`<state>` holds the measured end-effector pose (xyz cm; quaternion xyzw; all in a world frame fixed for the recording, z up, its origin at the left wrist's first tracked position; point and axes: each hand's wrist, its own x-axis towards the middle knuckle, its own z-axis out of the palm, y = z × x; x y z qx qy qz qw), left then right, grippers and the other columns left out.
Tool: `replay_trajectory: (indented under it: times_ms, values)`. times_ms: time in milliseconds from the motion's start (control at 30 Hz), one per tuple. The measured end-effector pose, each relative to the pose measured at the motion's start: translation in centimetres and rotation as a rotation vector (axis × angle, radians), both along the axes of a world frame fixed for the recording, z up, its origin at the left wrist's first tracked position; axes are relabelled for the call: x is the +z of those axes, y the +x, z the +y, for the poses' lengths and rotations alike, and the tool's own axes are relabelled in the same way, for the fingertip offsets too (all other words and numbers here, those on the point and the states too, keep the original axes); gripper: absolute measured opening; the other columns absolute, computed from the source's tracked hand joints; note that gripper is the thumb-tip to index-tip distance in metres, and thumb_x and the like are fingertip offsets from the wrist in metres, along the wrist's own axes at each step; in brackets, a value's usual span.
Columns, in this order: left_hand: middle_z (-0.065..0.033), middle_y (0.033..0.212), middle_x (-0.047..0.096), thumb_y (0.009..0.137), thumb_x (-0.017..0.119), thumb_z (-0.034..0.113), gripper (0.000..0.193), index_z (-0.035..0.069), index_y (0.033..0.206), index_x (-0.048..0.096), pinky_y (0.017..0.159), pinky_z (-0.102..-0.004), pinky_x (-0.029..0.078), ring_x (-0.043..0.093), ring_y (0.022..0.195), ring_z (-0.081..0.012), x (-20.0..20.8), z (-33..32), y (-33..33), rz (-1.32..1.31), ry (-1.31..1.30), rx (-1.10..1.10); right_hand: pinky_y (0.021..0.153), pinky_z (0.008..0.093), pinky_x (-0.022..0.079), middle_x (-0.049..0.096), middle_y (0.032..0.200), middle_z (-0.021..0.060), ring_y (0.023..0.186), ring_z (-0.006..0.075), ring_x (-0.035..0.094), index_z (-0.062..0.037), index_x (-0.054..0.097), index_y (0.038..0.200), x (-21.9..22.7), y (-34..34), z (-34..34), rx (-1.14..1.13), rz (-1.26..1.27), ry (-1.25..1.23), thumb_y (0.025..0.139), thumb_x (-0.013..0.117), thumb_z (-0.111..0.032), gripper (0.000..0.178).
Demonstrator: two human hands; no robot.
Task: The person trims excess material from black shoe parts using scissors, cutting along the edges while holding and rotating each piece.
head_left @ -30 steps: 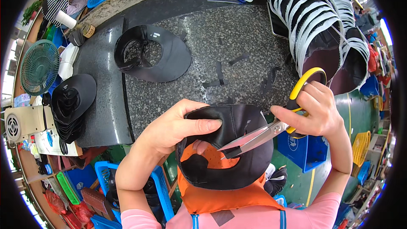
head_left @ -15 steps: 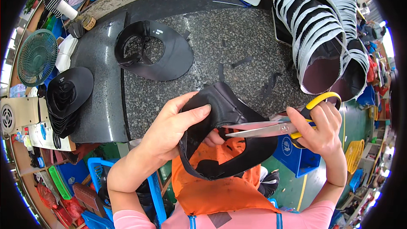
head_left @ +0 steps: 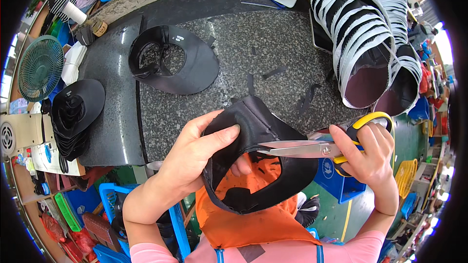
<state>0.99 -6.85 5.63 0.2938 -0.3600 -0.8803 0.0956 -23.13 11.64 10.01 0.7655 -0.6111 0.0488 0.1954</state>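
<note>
My left hand [head_left: 195, 153] is closed on a black shoe upper [head_left: 256, 119], thumb on the outside and some fingertips showing through the opening. The upper is held up above the orange apron on my lap, near the table's front edge. In my right hand [head_left: 368, 156] is a pair of scissors [head_left: 304, 149] with yellow and black handles. Their blades point left, close together, at the rim of the upper's opening. Whether an edge lies between the blades is hard to see. Another black shoe upper [head_left: 197, 75] lies on the table beyond my left hand.
On the speckled stone table [head_left: 224, 34] lie black scraps [head_left: 274, 72]. Stacked black uppers with white edges [head_left: 363, 68] stand at the right; a black stack [head_left: 80, 109] sits at the left. A blue bin [head_left: 341, 180] is below right, a blue crate [head_left: 109, 192] below left.
The scissor blades have come closer together at the opening's rim. The upper has shifted slightly, and the left fingertips inside it have moved a little left and down.
</note>
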Motion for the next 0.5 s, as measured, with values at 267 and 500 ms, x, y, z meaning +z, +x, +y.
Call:
replay_trajectory:
  times_ms: [267, 500]
  values:
    - [-0.0118, 0.088, 0.068, 0.097, 0.057, 0.018, 0.024, -0.002, 0.110, 0.056, 0.059, -0.0293, 0.056, 0.070, 0.070, -0.0222, 0.7, 0.4, -0.1, -0.002, 0.012, 0.010, 0.046, 0.0277, 0.032, 0.033, 0.067, -0.0002, 0.055, 0.0141, 0.043, -0.0140, 0.071, 0.112, 0.0, 0.5, 0.5, -0.025, 0.018, -0.008, 0.068, 0.073, -0.023, 0.045]
    - [-0.0128, 0.090, 0.068, 0.098, 0.056, 0.017, 0.024, -0.003, 0.112, 0.055, 0.060, -0.0293, 0.056, 0.070, 0.070, -0.0219, 1.1, 0.5, 0.1, -0.006, 0.021, 0.003, 0.045, 0.0273, 0.033, 0.035, 0.066, -0.0005, 0.054, 0.0137, 0.044, -0.0147, 0.073, 0.110, 0.1, 0.5, 1.1, -0.028, 0.006, -0.003, 0.067, 0.073, -0.023, 0.044]
